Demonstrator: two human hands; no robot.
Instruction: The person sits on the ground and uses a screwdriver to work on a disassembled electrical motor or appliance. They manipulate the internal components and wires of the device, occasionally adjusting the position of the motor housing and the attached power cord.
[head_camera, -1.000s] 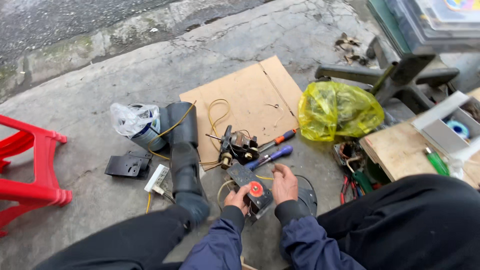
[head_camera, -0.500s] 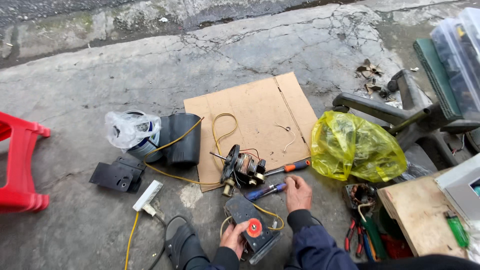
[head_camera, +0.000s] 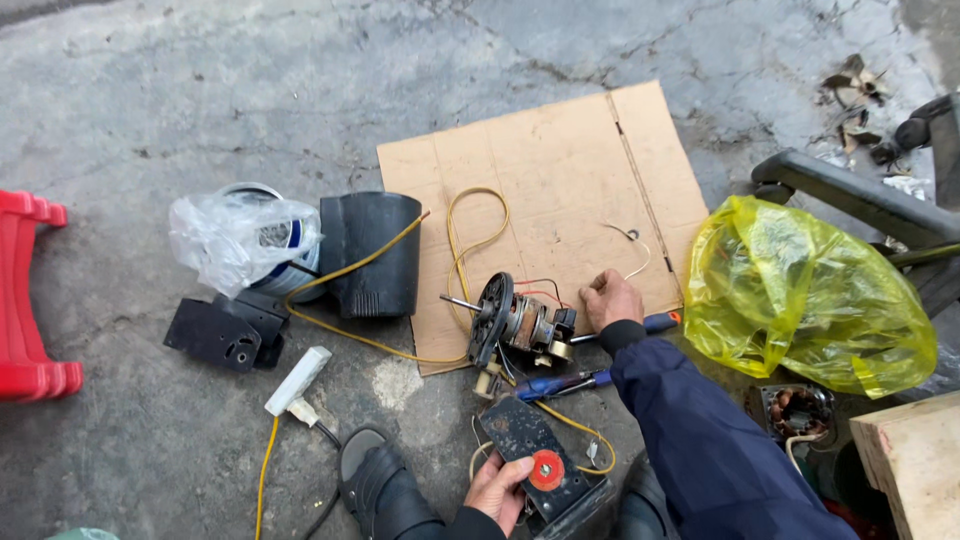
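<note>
The small electric motor (head_camera: 520, 325) lies on its side at the near edge of the cardboard sheet (head_camera: 545, 170), its shaft pointing away from the right hand. The right hand (head_camera: 610, 298) rests just beside the motor, on the side away from the shaft, fingers curled into a loose fist over the handle end of a screwdriver with a red and dark handle (head_camera: 655, 322); whether they truly clasp it cannot be told. Just nearer the person than the motor lies a blue-handled screwdriver (head_camera: 560, 383). Nearer still, the left hand (head_camera: 497, 490) grasps a dark flat meter with a red dial (head_camera: 535, 460), thumb on its edge beside the dial. A yellow wire (head_camera: 470, 225) loops from the motor across the cardboard and runs off toward a black curved housing (head_camera: 370, 252) lying beyond the shaft end. Past that housing sit a clear plastic bag over a blue and white roll (head_camera: 245, 240) and a black bracket (head_camera: 220, 333), with a white plug (head_camera: 297, 380) near them. Further that way stands a red plastic stool (head_camera: 30, 290). On the motor's opposite side, beyond the right hand, a yellow plastic bag (head_camera: 800, 290) bulges on the concrete floor (head_camera: 200, 100), and a copper-wound stator (head_camera: 795, 410) lies near it.
</note>
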